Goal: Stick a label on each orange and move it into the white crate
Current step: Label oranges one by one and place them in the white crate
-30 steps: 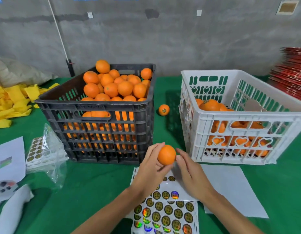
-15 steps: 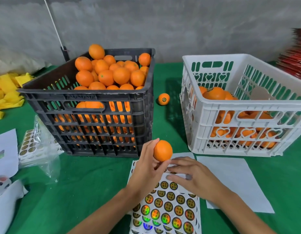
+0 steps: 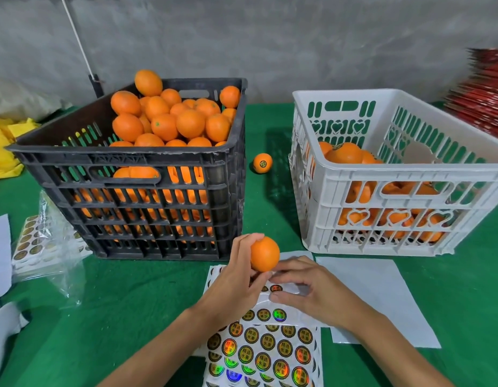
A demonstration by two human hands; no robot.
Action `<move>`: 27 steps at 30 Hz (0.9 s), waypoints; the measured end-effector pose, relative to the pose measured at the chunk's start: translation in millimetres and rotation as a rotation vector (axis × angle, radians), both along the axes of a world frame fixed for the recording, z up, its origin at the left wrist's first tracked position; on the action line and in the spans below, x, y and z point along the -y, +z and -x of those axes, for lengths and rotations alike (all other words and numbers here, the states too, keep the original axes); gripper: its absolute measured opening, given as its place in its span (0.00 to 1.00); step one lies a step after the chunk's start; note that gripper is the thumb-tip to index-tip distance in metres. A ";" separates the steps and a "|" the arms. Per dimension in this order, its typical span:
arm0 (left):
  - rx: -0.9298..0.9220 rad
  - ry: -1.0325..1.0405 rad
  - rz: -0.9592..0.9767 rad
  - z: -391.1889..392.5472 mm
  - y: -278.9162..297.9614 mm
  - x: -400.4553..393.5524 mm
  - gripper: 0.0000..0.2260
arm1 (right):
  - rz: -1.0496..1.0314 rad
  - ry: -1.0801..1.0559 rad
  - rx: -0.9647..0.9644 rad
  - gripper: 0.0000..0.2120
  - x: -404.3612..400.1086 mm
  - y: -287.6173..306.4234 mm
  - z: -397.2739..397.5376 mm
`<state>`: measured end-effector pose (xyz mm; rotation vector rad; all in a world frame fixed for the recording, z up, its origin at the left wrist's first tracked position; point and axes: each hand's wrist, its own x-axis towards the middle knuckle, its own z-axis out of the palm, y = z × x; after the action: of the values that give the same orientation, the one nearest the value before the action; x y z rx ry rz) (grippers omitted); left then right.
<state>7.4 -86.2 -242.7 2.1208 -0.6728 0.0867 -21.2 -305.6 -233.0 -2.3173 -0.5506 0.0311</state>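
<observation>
The left hand [image 3: 236, 277] grips the orange [image 3: 264, 254] just above the sticker sheet [image 3: 266, 347], keeping it ready for labelling. The right hand [image 3: 312, 293] rests on that sheet, fingers [image 3: 281, 296] curled, apparently peeling a label. The white crate [image 3: 387, 174] waits beyond the sheet, to its right.

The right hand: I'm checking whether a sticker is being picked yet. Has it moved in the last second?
Yes. The right hand has dropped from beside the held round orange onto the glossy sheet of round holographic stickers, fingertips pressing its top edge.

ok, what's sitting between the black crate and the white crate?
In the head view, one loose orange with a label on it lies on the green cloth between the black crate and the white crate, touching neither.
</observation>
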 end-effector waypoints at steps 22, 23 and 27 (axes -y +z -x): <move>-0.225 0.019 0.218 -6.0 -14.9 -3.9 0.35 | 0.507 0.010 0.155 0.15 -30.5 42.8 9.8; -0.223 0.018 0.216 -6.2 -15.3 -3.5 0.34 | 0.499 0.006 0.149 0.15 -31.3 42.6 9.2; -0.208 0.026 0.227 -6.1 -16.5 -4.4 0.32 | 0.417 -0.014 0.131 0.17 -33.7 36.6 5.7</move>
<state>13.5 -81.8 -259.2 1.8887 -0.4885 -0.0415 -27.0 -271.9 -196.4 -2.7442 -0.6416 -0.0150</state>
